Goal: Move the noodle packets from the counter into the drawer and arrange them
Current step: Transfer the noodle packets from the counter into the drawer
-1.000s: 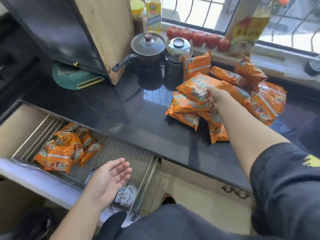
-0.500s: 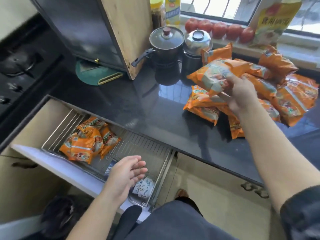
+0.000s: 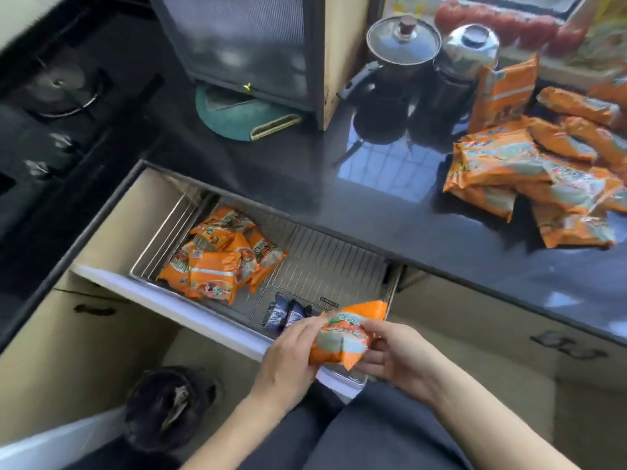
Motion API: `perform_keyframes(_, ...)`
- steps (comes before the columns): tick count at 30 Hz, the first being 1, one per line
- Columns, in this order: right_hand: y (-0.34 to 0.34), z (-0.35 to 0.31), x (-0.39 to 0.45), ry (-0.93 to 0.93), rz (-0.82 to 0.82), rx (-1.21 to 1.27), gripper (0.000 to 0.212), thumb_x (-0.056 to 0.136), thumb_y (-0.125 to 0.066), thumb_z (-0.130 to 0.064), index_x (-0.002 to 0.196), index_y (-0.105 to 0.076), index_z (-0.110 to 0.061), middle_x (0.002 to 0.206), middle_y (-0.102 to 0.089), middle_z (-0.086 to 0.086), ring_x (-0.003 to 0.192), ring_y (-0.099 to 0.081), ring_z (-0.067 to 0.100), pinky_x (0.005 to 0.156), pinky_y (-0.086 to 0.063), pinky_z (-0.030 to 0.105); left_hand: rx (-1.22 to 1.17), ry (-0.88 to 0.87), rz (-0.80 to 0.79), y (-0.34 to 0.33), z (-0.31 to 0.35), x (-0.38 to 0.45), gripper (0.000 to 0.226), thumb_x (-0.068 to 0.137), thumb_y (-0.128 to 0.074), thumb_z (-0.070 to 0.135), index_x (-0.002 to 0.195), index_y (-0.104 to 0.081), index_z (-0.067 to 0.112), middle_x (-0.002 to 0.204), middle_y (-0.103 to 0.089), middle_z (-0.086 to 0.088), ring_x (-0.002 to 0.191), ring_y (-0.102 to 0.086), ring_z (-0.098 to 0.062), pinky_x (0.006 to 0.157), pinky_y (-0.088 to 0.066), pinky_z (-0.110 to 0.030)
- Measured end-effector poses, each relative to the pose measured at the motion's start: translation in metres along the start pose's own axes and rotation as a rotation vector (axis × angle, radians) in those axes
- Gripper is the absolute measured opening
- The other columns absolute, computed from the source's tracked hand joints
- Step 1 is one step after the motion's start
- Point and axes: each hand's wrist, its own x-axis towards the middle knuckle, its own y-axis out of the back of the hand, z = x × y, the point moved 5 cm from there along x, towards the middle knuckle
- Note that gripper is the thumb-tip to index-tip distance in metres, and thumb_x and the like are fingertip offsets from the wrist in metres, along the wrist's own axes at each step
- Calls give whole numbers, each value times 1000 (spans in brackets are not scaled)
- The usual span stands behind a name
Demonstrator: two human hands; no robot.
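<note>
From the head view, a dark glossy counter (image 3: 339, 184) ran under a window, with an open drawer (image 3: 203, 320) below it and a lidded pot (image 3: 400, 45) near the back. You held one noodle packet (image 3: 342, 337) over the drawer's front right corner, your left hand (image 3: 288, 361) curled round its left edge and your right hand (image 3: 397, 357) cupping it from beneath, fingers (image 3: 371, 359) bent under the wrapper. It was orange with a pale panel, puffed and crinkled. It probably weighed little, and its slick film would slide, so the sealed ends were your best hold; squeezing the middle could crack the noodles. A pile of packets (image 3: 543, 178) lay on the counter; several stored packets (image 3: 217, 262) sat at the drawer's left.
</note>
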Motion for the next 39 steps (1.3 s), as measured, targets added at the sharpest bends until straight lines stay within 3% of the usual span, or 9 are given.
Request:
perform_keyframes(3, -26, 4, 16, 7, -23, 51, 23, 104, -54, -26, 98, -61, -5, 115, -74, 21, 91, -75, 34, 69, -61, 37, -258, 435, 43, 19, -58, 0, 26, 93, -70, 33, 116, -59, 27, 109, -70, 6, 100, -65, -19, 83, -54, -37)
perform_keyframes(5, -34, 4, 29, 50, 86, 12, 18, 103, -54, -20, 103, -61, -4, 117, -73, 23, 87, -76, 31, 66, -60, 34, -472, 735, 138, 37, -98, 7, 29, 95, -70, 32, 115, -56, 17, 110, -69, -5, 92, -65, -25, 77, -56, -36)
perform_keyframes(8, -41, 6, 43, 72, 215, -14, 13, 98, -54, -8, 105, -63, 0, 111, -73, 23, 78, -75, 28, 70, -61, 35, -992, 1027, 260, 58, -159, 31, 33, 100, -66, 19, 125, -54, 1, 109, -65, -13, 74, -65, -25, 45, -55, -27)
perform_keyframes(10, -42, 9, 47, 59, 253, -8, 12, 98, -54, -6, 100, -64, -1, 100, -74, 20, 73, -73, 27, 72, -60, 36, -1189, 1087, 247, 73, -192, 53, 38, 101, -65, 21, 132, -53, 3, 121, -65, -19, 81, -69, -29, 51, -59, -33)
perform_keyframes(16, -24, 24, 50, 42, 368, -12, 15, 100, -51, -6, 100, -63, 2, 93, -71, 19, 69, -67, 26, 61, -57, 31, -1483, 1051, 239, 89, -247, 117, 33, 105, -56, 32, 128, -54, 8, 124, -63, -25, 104, -69, -31, 84, -61, -39)
perform_keyframes(20, -10, 30, 55, 16, 439, 6, 16, 103, -48, -6, 104, -60, 5, 108, -67, 26, 78, -66, 30, 65, -58, 34, -1166, 1128, -41, 51, -242, 114, 39, 109, -46, 16, 146, -43, 4, 128, -59, -26, 114, -64, -35, 86, -57, -37)
perform_keyframes(26, -1, 16, 48, 65, 416, 29, 17, 103, -49, -8, 102, -62, 2, 98, -69, 21, 76, -66, 28, 75, -55, 36, -1197, 1024, -141, 16, -157, 83, 25, 103, -54, 8, 125, -55, -3, 109, -66, -21, 89, -68, -27, 66, -57, -30)
perform_keyframes(34, 65, -27, 13, 199, 367, 196, 14, 102, -50, -9, 96, -62, -5, 88, -71, 13, 75, -67, 24, 73, -55, 33, -1087, 787, -340, 7, 4, 66, 22, 102, -57, 13, 116, -62, -3, 100, -68, -19, 88, -66, -28, 74, -57, -34)
perform_keyframes(39, 161, -57, -14, 263, 390, 301, 16, 100, -52, -8, 88, -63, -7, 84, -71, 11, 73, -66, 22, 70, -54, 31, -1004, 707, -238, 7, 70, 80, 20, 104, -55, 14, 117, -61, -1, 103, -68, -20, 88, -66, -27, 80, -56, -37)
